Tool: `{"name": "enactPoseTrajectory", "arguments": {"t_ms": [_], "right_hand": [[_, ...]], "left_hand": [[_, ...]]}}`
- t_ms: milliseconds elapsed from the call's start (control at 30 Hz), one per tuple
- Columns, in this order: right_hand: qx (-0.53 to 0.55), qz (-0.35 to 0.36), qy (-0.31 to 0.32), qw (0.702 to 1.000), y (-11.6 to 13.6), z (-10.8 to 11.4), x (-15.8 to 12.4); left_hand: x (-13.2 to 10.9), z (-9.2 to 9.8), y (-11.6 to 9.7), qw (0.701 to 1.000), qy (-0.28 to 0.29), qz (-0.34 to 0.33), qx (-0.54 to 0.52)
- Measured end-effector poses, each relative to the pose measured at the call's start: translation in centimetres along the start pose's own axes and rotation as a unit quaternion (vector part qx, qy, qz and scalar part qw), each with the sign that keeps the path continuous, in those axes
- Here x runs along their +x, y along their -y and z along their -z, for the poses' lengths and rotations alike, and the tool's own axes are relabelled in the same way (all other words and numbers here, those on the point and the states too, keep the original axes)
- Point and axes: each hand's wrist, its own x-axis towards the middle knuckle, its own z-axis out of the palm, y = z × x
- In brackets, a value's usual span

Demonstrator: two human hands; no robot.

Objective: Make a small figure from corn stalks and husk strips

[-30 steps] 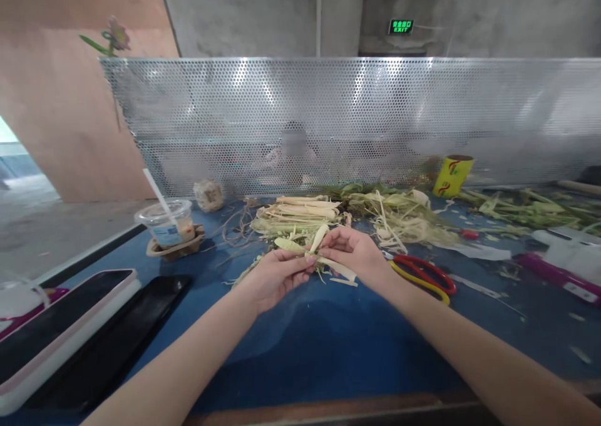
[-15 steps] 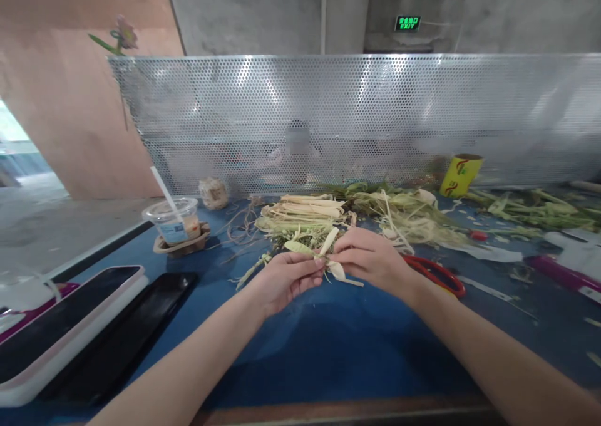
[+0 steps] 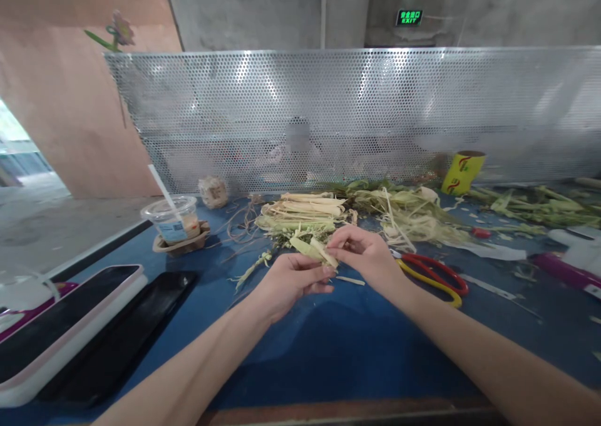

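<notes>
My left hand [image 3: 297, 280] pinches a small piece made of pale green corn husk strips [image 3: 304, 247] between thumb and fingers. My right hand [image 3: 364, 252] is closed at the same piece from the right, its fingertips pressed on a whitish strip. The lower part of the husk piece is covered by my fingers. A thin loose strip [image 3: 350, 280] lies on the blue table [image 3: 319, 351] just below my right hand. Scissors [image 3: 439, 274] with red and yellow handles rest beside my right wrist. Behind my hands sits a stack of folded corn husks [image 3: 305, 208].
At left stand a plastic cup [image 3: 174, 219] with a straw, a phone [image 3: 70, 326] and a black tray [image 3: 122, 338]. Loose husks [image 3: 422, 216] and a yellow cardboard tube [image 3: 462, 172] lie toward the back right. A perforated metal screen [image 3: 357, 113] closes off the far side.
My right hand has turned and drawn its fingers onto the husk strips, which now lie closer together. More of the scissors shows beside my right wrist.
</notes>
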Motion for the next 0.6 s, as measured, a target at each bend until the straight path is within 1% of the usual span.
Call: {"name": "enactPoseTrajectory", "arguments": {"t_ms": [67,133,233,300,367,433,500,600], "right_hand": [[-0.048,0.039,-0.03,0.998,0.2,-0.1,-0.4],[-0.119,0.089,-0.052,0.988,0.5,-0.1,-0.8],[-0.219,0.159,-0.049,0.961,1.1,0.2,-1.3],[-0.239,0.178,-0.051,0.953,1.6,0.4,-1.5],[-0.222,0.173,-0.036,0.959,1.9,0.6,-1.3],[-0.176,0.149,0.0,0.973,2.1,0.8,-0.9],[-0.105,0.098,0.017,0.989,1.9,0.8,-0.4],[-0.007,0.017,0.015,1.0,1.4,0.9,0.1]], "left_hand": [[0.0,-0.2,0.2,1.0,-0.001,0.013,-0.024],[0.0,-0.3,0.3,0.999,0.001,0.022,-0.041],[-0.3,-0.4,0.3,0.998,0.017,0.033,-0.058],[-0.5,-0.5,0.0,0.997,0.026,0.041,-0.062],[-0.7,-0.5,-0.3,0.997,0.015,0.048,-0.063],[-0.7,-0.4,-0.7,0.996,-0.011,0.052,-0.065],[-0.7,-0.4,-1.1,0.996,-0.028,0.053,-0.066],[-0.6,-0.2,-1.1,0.997,-0.016,0.052,-0.06]]}}
